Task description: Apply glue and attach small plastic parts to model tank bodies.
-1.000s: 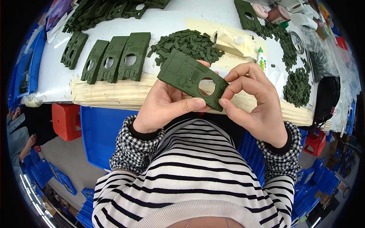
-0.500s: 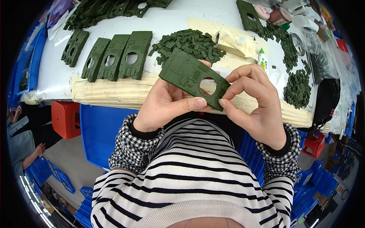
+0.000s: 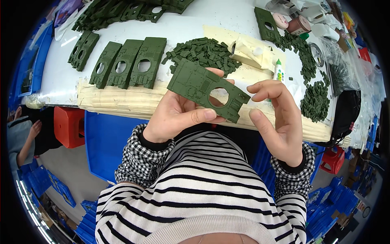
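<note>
My left hand [image 3: 176, 114] grips a dark green model tank hull [image 3: 193, 83] with a round hole, thumb on its near edge and fingers beneath. The hull is tilted, its right end lower. Just right of that end, my right hand [image 3: 280, 122] is apart from it, thumb and fingers spread with nothing seen between them. Behind the hull lies a heap of small green plastic pieces [image 3: 207, 53]. Three similar hulls [image 3: 148, 63] lie side by side to the left, and a smaller green part [image 3: 83, 51] with two holes lies beyond them.
A glue bottle [image 3: 278, 70] with a green tip stands behind my right hand, near a tape-covered box [image 3: 254, 53]. More small pieces [image 3: 315, 101] lie at the right, below another hull [image 3: 267, 24]. Stacked hulls [image 3: 109, 14] fill the far left. A red stool [image 3: 69, 126] stands below the table.
My right hand has let go of the hull's right end and moved right, its fingers opening. My left hand still holds the hull, now turned slightly.
</note>
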A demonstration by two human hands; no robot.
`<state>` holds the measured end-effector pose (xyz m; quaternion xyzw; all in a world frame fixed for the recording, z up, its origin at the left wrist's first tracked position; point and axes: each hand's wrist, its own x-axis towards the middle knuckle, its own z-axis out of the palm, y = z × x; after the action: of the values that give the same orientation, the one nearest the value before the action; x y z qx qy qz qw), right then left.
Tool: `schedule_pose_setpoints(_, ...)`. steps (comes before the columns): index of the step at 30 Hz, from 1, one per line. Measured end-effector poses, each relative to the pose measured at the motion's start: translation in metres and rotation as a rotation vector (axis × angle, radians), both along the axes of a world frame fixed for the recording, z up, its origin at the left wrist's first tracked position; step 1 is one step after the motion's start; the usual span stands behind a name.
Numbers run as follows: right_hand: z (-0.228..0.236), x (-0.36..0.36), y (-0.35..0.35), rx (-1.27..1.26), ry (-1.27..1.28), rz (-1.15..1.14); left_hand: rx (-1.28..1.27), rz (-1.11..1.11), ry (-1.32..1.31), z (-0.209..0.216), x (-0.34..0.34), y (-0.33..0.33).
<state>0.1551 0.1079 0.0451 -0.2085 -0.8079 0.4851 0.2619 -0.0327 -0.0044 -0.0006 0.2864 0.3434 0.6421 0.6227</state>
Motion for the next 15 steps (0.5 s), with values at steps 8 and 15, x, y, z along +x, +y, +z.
schedule_pose_setpoints(8,-0.009,-0.003,-0.017,-0.241,0.128,-0.096,0.036,-0.015,0.021,0.002,-0.002,0.001)
schedule_pose_setpoints(15,-0.008,-0.005,-0.025,0.396,-0.005,-0.208,0.069,0.029,0.029,0.002,0.003,-0.001)
